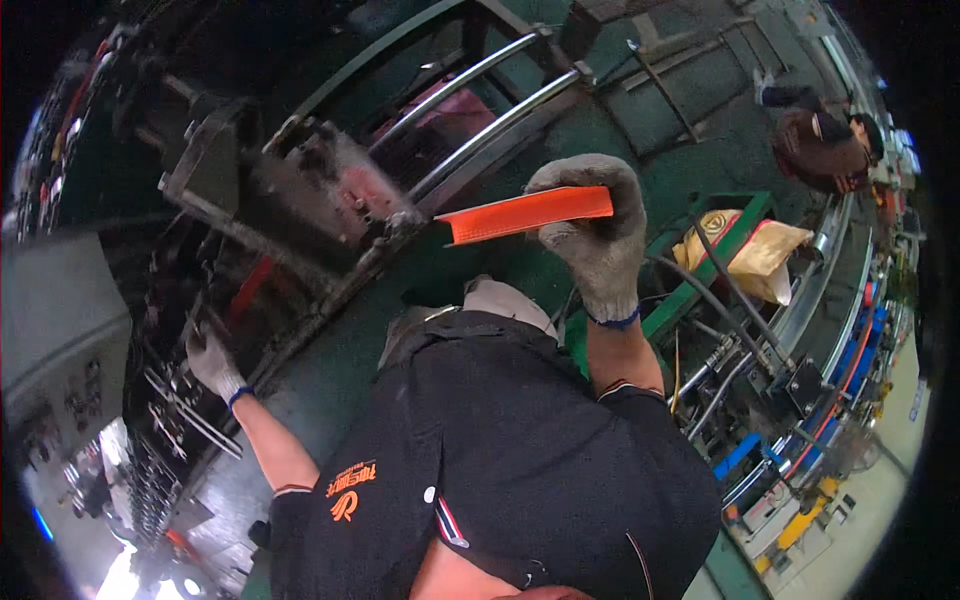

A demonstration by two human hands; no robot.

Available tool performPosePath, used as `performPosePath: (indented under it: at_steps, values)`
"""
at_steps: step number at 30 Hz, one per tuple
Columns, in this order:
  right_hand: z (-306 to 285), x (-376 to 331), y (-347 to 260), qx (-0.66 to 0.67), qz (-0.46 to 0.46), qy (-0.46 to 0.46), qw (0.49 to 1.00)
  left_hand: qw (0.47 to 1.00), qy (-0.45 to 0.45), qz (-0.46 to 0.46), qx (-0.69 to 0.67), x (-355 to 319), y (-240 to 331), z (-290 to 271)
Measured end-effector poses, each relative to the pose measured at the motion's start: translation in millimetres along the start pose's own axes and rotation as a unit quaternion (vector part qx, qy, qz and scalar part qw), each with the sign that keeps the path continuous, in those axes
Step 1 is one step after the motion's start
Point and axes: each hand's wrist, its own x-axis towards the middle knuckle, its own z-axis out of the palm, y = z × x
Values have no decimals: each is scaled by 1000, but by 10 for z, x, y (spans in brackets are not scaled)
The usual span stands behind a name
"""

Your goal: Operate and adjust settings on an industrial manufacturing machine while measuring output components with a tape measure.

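My right hand (603, 235), in a grey knit glove with a blue cuff, is raised in front of my body. Its thumb and fingers are wrapped round one end of a bright orange channel-shaped strip (530, 215), whose free end points left. Low on the left, my left hand (210, 358), gloved the same way, reaches to the side of a dark machine (300, 195). Its fingers look stretched out, and I see nothing held in them. Just beyond those fingers, a darker red-orange piece (250, 287) shows inside the machine.
Two shiny guide rods (500, 130) cross the machine's far side. To the right, a green frame (665, 315) carries a tan paper sack (750, 255), with hoses and bars beside it. Another person (825, 150) is at the far right. Thin metal rods (195, 415) stick out below my left hand.
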Motion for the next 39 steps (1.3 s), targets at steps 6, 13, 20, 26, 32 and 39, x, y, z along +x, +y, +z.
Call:
performPosePath:
  at_steps: [6,13,20,26,32,39]
  values:
    - [-1098,204,430,219,138,287,922,985,39,-74,150,-189,597,24]
    - [-2643,-498,769,101,116,538,828,962,133,-64,231,535,-821,350]
    - [-3253,-587,-1900,-627,-181,604,458,958,125,-85,245,484,-648,326]
    - [-4139,-1032,-2973,-724,-56,627,282,959,119,-85,245,389,-459,385]
    - [-4379,-1303,-1365,-606,84,645,459,957,131,-86,246,271,-487,285]
    - [-3279,-893,1307,-458,258,420,740,982,43,-20,184,186,-407,13]
